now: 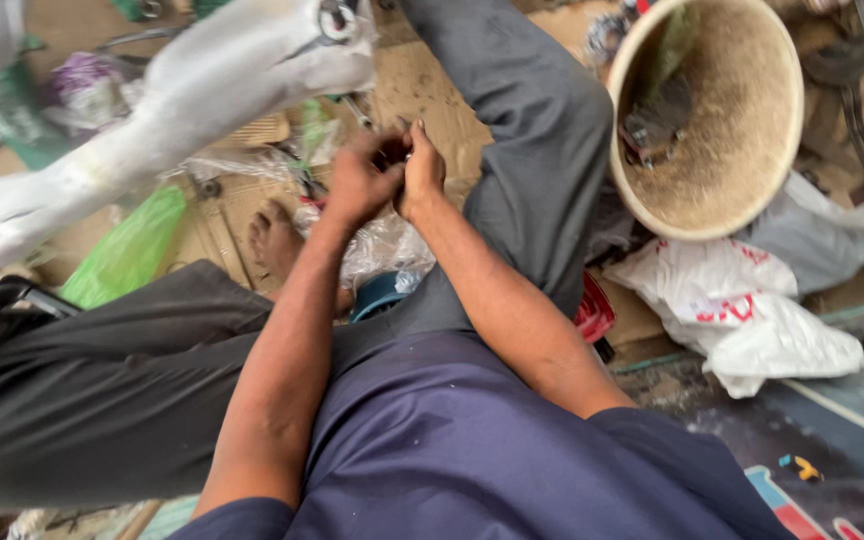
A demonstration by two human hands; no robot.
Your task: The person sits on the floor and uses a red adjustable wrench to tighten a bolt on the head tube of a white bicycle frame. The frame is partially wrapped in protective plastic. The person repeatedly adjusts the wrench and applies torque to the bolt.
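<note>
**Two hands on one small dark part, centre top of frame**

Both hands meet just above the middle of the frame, between the knees. Left hand [357,185] is curled, fingers pinched in toward the right hand [420,172]. A small dark part [393,152] sits between the fingertips; motion blur hides its shape, so I cannot tell which hand really carries it or how tight the pinch is. Neither hand looks spread open.

Surroundings: white frame tube [182,95] runs diagonally across the upper left, green bag [130,250] below it, a bare foot [274,240] and clear plastic wrap [384,245] just under the hands. Tan bowl [752,190] with hardware inside sits upper right, white bag [742,310] beneath it.

Judgement on doing this well:
- brace both wrists against the knees, since the part is small
- keep the work over the plastic wrap, so a dropped piece lands where it shows
- one hand holds steady, the other does the turning or pressing
- cluttered floor is the risk: a dropped piece disappears fast
</note>
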